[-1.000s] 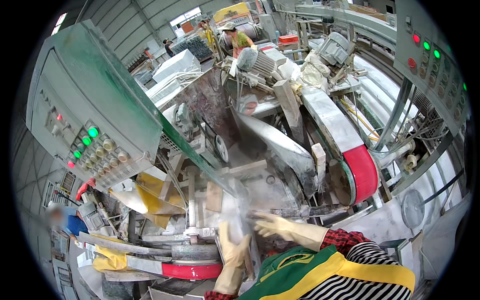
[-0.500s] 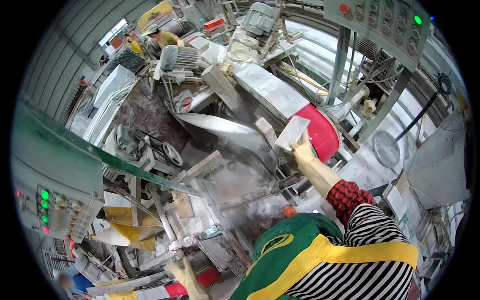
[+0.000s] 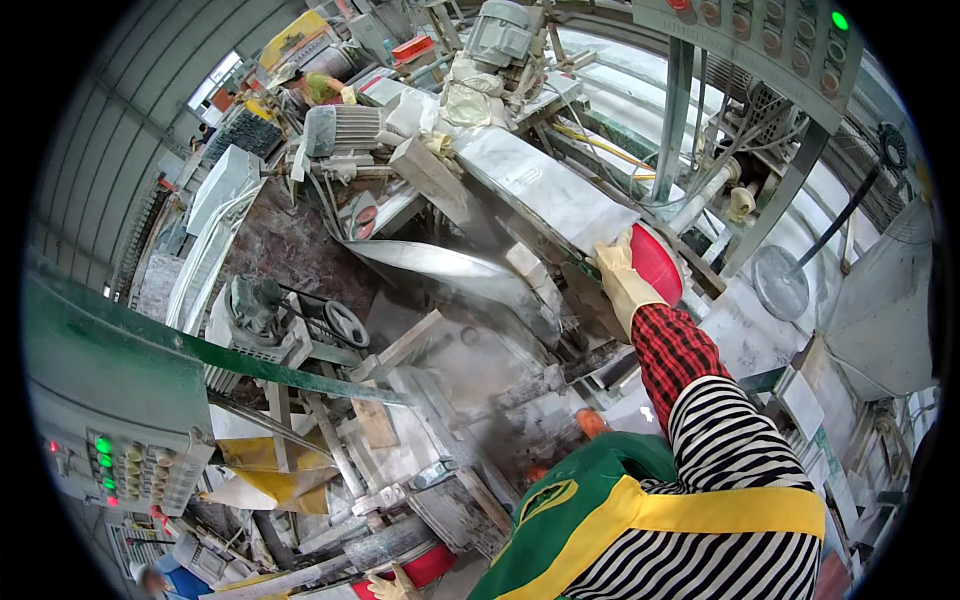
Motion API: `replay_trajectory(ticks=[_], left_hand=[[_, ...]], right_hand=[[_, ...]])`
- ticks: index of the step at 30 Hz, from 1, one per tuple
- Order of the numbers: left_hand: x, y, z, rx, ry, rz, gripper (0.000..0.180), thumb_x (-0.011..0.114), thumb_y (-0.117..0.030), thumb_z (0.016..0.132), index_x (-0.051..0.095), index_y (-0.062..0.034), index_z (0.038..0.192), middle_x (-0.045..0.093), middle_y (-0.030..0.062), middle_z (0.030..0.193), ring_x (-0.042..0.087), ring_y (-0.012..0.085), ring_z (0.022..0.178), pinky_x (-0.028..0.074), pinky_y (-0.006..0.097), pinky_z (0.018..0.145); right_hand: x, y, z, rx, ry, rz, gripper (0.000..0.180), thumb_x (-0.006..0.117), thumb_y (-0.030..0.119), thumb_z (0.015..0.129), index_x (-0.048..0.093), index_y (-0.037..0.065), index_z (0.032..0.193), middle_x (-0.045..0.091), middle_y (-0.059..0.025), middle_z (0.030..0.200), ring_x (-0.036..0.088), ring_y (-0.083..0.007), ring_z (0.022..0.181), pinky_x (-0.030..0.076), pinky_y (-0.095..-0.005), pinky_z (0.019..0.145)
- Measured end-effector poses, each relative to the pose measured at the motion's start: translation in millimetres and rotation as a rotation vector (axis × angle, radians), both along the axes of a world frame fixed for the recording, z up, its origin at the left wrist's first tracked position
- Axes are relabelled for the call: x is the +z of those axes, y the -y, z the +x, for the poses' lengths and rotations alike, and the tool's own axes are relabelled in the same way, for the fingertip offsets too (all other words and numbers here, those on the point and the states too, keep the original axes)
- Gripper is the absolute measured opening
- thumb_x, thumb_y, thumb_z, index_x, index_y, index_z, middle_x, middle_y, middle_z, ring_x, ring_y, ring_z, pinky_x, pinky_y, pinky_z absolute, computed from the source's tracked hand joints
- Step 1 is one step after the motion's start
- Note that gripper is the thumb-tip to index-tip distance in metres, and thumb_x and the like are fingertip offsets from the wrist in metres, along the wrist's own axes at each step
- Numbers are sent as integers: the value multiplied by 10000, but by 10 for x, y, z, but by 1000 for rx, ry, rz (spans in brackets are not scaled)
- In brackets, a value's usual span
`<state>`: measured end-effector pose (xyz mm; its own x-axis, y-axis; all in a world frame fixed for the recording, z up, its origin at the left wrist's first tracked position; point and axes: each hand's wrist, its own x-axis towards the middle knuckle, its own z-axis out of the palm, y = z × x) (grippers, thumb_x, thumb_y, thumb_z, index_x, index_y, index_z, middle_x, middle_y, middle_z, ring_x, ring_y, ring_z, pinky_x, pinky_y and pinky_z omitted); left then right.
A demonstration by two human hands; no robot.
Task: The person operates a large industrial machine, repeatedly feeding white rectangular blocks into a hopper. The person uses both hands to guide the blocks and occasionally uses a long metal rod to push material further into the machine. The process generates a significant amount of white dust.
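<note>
A: While your right hand (image 3: 624,272), gloved in cream rubber, lies at the near end of the long white-topped conveyor (image 3: 545,185), is it gripping?

B: Can't tell. Fingers look close together, palm's hidden, so no saying what's under it.

A: Your left hand (image 3: 394,584), likewise cream-gloved?

B: Fingers look spread, nothing visible in them, by the lower red curved band (image 3: 432,566), prob. for balance.

A: Why's your red-checked right sleeve (image 3: 672,350) stretched out so?

B: B/c the conveyor's glossy red curved end (image 3: 657,270), just beside your hand, is its nearest part, prob. the easiest reach.

A: And farther out?

B: Conveyor slants away twd. a grey metal motor (image 3: 498,34); the rough rectangular wooden beam (image 3: 432,180) leaning alongside is maybe a prop.
</note>
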<state>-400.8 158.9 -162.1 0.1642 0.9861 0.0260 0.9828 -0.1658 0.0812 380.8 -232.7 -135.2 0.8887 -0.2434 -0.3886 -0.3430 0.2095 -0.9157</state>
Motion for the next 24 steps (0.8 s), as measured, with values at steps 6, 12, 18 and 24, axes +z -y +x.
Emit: replay_trajectory(ticks=[6, 12, 18, 24], left_hand=[[188, 240, 508, 76, 22, 44, 821, 605, -624, 834, 326, -240, 1504, 284, 361, 1486, 328, 543, 1328, 279, 601, 1095], [29, 276, 346, -140, -47, 200, 776, 736, -466, 767, 407, -249, 1435, 344, 339, 1464, 343, 543, 1320, 319, 616, 1060], [1167, 780, 1090, 36, -253, 213, 794, 562, -463, 933, 307, 65, 1469, 383, 313, 1465, 390, 406, 1357, 296, 455, 1150], [398, -431, -168, 517, 171, 173, 1268, 831, -682, 575, 181, -204, 1554, 238, 202, 1579, 302, 340, 1427, 356, 473, 1123]], right_hand=[[-256, 648, 80, 130, 221, -645, 614, 646, 180, 874, 417, 57, 1430, 641, -202, 1173, 682, -282, 753, 589, -360, 651], [-294, 613, -21, 264, 386, 694, 431, 419, 129, 1002, 384, 33, 1420, 500, -161, 1289, 512, -308, 1214, 455, -453, 1035], [161, 401, -747, 109, 138, 615, 436, 512, 87, 984, 434, 40, 1411, 649, -175, 1195, 658, -278, 988, 539, -377, 874], [-886, 681, -1451, 296, 98, 112, 328, 637, 191, 943, 610, -5, 1205, 713, -162, 947, 673, -185, 685, 546, -285, 570]])
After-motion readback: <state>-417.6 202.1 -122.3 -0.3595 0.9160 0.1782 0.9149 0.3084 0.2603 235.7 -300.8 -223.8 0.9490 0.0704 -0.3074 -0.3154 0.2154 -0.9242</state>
